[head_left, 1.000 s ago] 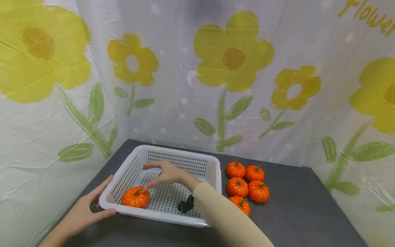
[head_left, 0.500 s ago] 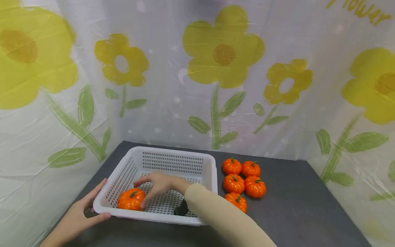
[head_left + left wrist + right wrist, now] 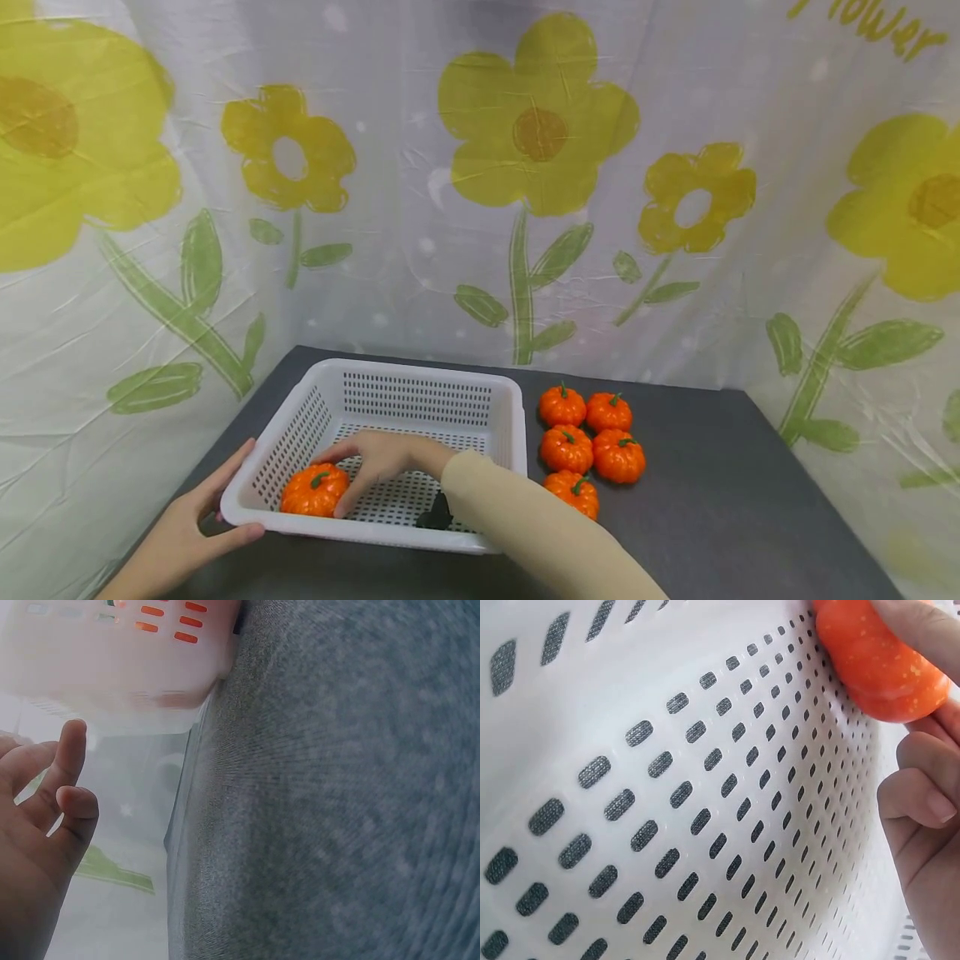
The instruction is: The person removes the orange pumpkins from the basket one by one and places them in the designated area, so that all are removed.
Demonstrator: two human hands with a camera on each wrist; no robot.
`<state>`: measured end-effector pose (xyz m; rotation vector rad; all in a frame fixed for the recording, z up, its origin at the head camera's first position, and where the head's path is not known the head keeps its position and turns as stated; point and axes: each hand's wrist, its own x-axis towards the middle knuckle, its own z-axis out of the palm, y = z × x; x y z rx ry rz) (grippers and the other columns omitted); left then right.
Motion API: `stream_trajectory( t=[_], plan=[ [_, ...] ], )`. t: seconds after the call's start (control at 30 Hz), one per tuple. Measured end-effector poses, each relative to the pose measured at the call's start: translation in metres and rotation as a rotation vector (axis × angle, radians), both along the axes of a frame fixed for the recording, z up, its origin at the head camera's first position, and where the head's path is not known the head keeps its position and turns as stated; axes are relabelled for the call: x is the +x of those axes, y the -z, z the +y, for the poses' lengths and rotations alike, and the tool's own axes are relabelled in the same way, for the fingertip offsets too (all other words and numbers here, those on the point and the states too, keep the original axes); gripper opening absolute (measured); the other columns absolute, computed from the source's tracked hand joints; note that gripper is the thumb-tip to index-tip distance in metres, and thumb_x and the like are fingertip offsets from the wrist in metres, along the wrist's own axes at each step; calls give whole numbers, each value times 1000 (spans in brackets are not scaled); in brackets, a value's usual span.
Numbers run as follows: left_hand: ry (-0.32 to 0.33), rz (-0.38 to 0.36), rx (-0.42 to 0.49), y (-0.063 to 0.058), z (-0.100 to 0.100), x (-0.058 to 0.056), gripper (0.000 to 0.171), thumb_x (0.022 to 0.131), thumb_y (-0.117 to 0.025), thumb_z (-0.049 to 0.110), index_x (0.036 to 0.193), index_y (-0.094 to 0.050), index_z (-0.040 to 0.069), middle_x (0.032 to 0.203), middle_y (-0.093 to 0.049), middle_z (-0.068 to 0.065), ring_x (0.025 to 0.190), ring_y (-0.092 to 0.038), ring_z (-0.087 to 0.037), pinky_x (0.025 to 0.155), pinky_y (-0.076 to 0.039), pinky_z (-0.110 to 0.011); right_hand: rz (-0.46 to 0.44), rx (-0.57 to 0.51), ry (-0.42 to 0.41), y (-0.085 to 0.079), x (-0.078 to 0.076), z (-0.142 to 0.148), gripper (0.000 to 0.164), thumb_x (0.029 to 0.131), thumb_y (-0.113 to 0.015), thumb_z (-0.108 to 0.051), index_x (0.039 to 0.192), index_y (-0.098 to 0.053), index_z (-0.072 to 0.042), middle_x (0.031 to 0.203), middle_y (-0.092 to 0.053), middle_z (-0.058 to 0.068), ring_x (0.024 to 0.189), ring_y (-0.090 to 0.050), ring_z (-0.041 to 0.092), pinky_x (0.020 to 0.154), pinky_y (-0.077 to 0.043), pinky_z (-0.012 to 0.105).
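Observation:
A white perforated plastic basket (image 3: 423, 369) sits on the dark table. Inside its near left corner lies an orange toy pumpkin (image 3: 315, 493) with a green stem. My right hand (image 3: 381, 458) reaches into the basket and grips this pumpkin. In the right wrist view the thumb lies on one side of the pumpkin (image 3: 877, 667) and fingers reach behind it. My left hand (image 3: 191, 527) is at the basket's near left corner, thumb along the front and index finger along the left side. From the left wrist view, its fingers (image 3: 71, 754) look loosely extended; whether they touch the basket cannot be told.
Several more orange pumpkins (image 3: 567, 448) stand in a cluster right of the basket on the dark table (image 3: 697, 500). A black object (image 3: 437, 514) shows below the right wrist. A white flower-print curtain (image 3: 405, 208) encloses the table's back and sides.
My right hand has moved down and left onto the pumpkin, its fingers closing round it. My left hand stays at the basket corner. The head view has shifted slightly.

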<state>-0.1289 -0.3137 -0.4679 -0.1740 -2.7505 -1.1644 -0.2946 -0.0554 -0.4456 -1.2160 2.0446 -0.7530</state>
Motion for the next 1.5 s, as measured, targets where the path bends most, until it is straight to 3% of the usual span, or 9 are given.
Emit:
stream_trajectory(
  t=[0.57, 0.8, 0.97, 1.0, 1.07, 1.17, 1.23, 1.43, 1.5],
  plan=[
    [-9, -31, -1, -2, 2, 0, 104, 92, -84, 28, 172, -18, 25, 158, -45, -30, 100, -56, 7, 72, -49, -25, 1, 0, 44, -9, 3, 3, 74, 85, -89, -26, 153, -59, -27, 150, -58, -16, 139, -48, 0, 116, -38, 28],
    [-5, -19, -1, -2, 1, -2, 101, 92, -84, 28, 171, -21, 23, 156, -48, -29, 95, -56, 2, 72, -47, -24, 22, -42, 106, -25, 7, 8, 73, 85, -89, -30, 151, -60, -26, 149, -58, -16, 136, -49, 1, 115, -41, 33],
    [3, 11, 17, 0, -1, -1, 98, 92, -84, 25, 170, -26, 19, 150, -51, 15, 94, -58, 0, 72, -46, -25, 41, -62, 133, -38, 10, 11, 72, 83, -90, -32, 150, -62, -25, 148, -59, -15, 136, -50, 2, 114, -41, 33],
    [3, 14, 19, 0, -1, -1, 98, 91, -84, 24, 170, -27, 18, 148, -51, 16, 93, -59, -1, 72, -45, -25, 44, -66, 146, -40, 11, 13, 73, 83, -90, -32, 150, -62, -25, 148, -59, -15, 136, -50, 3, 113, -42, 33],
    [3, 4, 24, 0, -1, -1, 98, 92, -84, 24, 170, -26, 17, 149, -52, 13, 93, -59, -1, 72, -45, -25, 62, -81, 164, -46, 12, 15, 73, 82, -91, -32, 150, -62, -23, 148, -60, -13, 137, -51, 5, 112, -43, 33],
    [-4, -22, 23, 0, 0, -1, 99, 93, -83, 26, 170, -23, 15, 153, -53, -18, 93, -58, -1, 72, -46, -25, 90, -94, 202, -54, 11, 21, 76, 81, -91, -33, 150, -62, -23, 148, -60, -12, 139, -51, 9, 111, -44, 34],
    [-5, -27, 25, 0, 0, 0, 99, 93, -83, 26, 171, -22, 15, 153, -51, -27, 93, -58, 0, 72, -47, -25, 111, -101, 222, -60, 11, 25, 77, 81, -91, -35, 151, -61, -23, 149, -60, -11, 141, -50, 13, 111, -45, 35],
    [-1, 21, 50, 2, -1, 2, 100, 92, -84, 23, 171, -23, 25, 136, -49, 33, 92, -60, -2, 72, -48, -25, 128, -123, 280, -73, 10, 39, 80, 81, -92, -37, 153, -59, -28, 151, -59, -11, 144, -48, 13, 113, -45, 41],
    [3, 37, 54, 3, -2, 2, 101, 91, -85, 22, 171, -24, 27, 129, -44, 42, 92, -60, -1, 72, -47, -25, 122, -135, 290, -76, 10, 45, 81, 81, -92, -37, 154, -57, -28, 153, -58, -10, 145, -47, 14, 114, -44, 43]
  ],
)
